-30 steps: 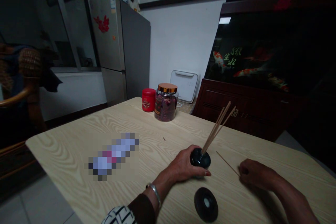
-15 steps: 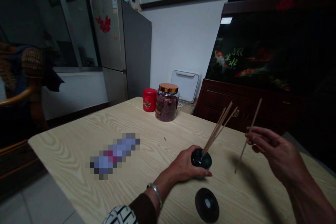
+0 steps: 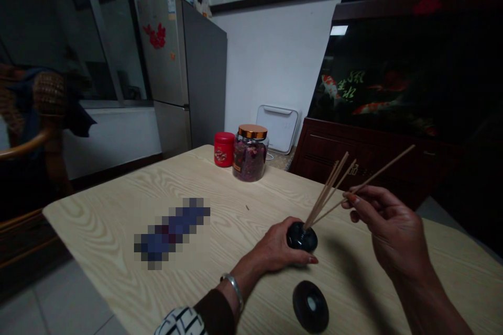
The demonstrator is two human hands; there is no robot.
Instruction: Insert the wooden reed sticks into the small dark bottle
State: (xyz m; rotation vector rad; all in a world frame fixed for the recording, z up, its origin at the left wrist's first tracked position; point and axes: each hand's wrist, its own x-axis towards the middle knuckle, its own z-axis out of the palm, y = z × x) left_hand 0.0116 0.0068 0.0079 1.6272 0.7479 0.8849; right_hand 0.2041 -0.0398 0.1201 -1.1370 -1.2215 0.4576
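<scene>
My left hand (image 3: 280, 247) is wrapped round a small dark, glossy diffuser bottle (image 3: 302, 238) standing on the table. Several thin reed sticks (image 3: 328, 188) rise out of its narrow neck, leaning to the right. Between the thumb and fingers of my right hand (image 3: 387, 220) is pinched one single reed stick (image 3: 387, 166), tilted. Its lower end is at the bottle's neck; whether it is inside the opening I cannot tell. In front of the bottle lies a round dark lid (image 3: 310, 306) with a pale centre.
A jar of dried petals (image 3: 250, 159) with a copper lid and a red canister (image 3: 223, 149) stand at the table's far edge. A pixelated bluish object (image 3: 173, 230) lies at left, a tiny stick piece (image 3: 247, 208) mid-table. Behind are a fridge (image 3: 204, 73) and a fish tank (image 3: 377, 73).
My right hand has moved left toward the bottle and tilted its reed stick, bringing the lower end to the neck. My left hand and the bottle have stayed in place.
</scene>
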